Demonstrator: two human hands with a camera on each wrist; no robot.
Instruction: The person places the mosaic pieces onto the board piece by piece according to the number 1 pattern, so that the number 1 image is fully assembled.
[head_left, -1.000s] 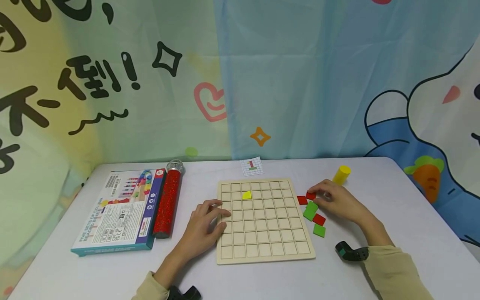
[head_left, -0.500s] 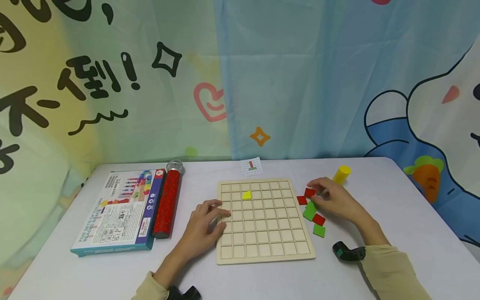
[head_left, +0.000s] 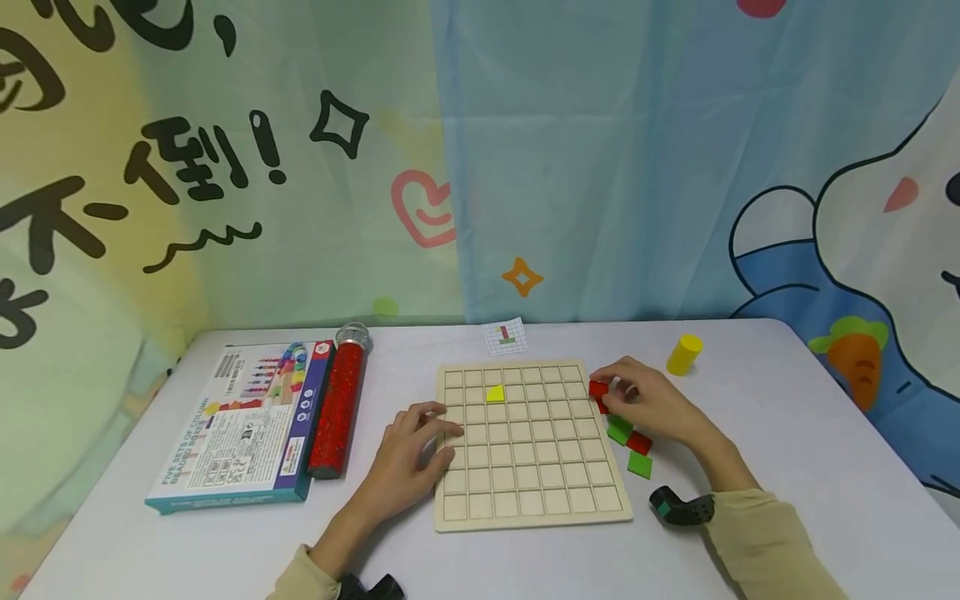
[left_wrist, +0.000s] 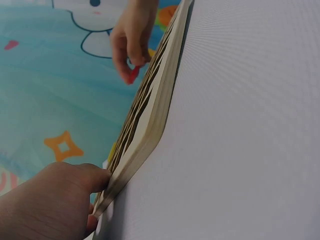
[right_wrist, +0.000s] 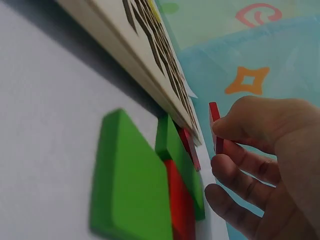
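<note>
A square-celled wooden grid board [head_left: 534, 504] lies mid-table, one yellow tile [head_left: 495, 393] in its upper part. My left hand [head_left: 407, 454] rests relaxed on its left edge; in the left wrist view the thumb lies over the rim [left_wrist: 162, 107]. My right hand [head_left: 660, 407] pinches a red square tile [right_wrist: 215, 115] between thumb and fingers, raised beside the board's upper right edge. Under and in front of that hand lie green tiles [head_left: 640, 464] and a red tile [head_left: 639, 442]. Another red tile [right_wrist: 190, 147] lies at the board's edge, partly hidden in the head view.
A small card [head_left: 506, 337] with a printed grid pattern lies behind the board. A yellow cylinder [head_left: 684, 355] stands at the back right. To the left are a red glittery microphone [head_left: 337, 408] and a flat printed box [head_left: 240, 421]. A fabric backdrop [head_left: 562, 167] hangs behind the table.
My right hand has lifted the red tile from the pile and moved it left toward the board. The left hand stays on the board's edge. The head view has shifted slightly.
</note>
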